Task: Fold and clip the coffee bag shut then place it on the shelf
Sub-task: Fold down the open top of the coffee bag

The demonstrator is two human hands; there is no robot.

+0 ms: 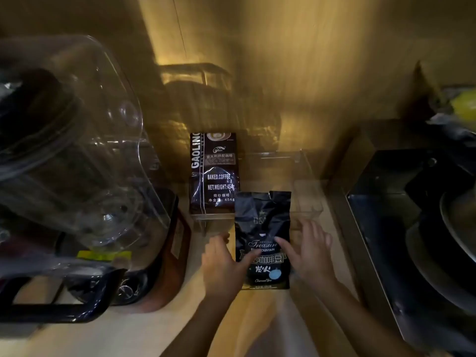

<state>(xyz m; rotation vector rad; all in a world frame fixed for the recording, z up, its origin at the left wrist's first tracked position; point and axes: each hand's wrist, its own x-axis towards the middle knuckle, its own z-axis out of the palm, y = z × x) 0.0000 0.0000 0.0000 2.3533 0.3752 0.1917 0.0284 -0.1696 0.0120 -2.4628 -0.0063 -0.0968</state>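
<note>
A black coffee bag (pixel 262 222) with "Treasure" lettering stands upright on the pale wooden counter (pixel 231 331), its torn top edge open and unfolded. My left hand (pixel 221 264) presses against the bag's left side with the thumb across its front. My right hand (pixel 309 251) rests on the bag's right side, its thumb on the front and the fingers spread behind. No clip is in sight. Both hands steady the bag between them.
A second black bag (pixel 212 173) marked "BAKED.COFFEE" stands just behind and left, in a clear tray. A clear plastic bin (pixel 306 197) sits behind right. A large blender jug (pixel 77 140) fills the left. A dark stove top (pixel 412 228) with pans lies right.
</note>
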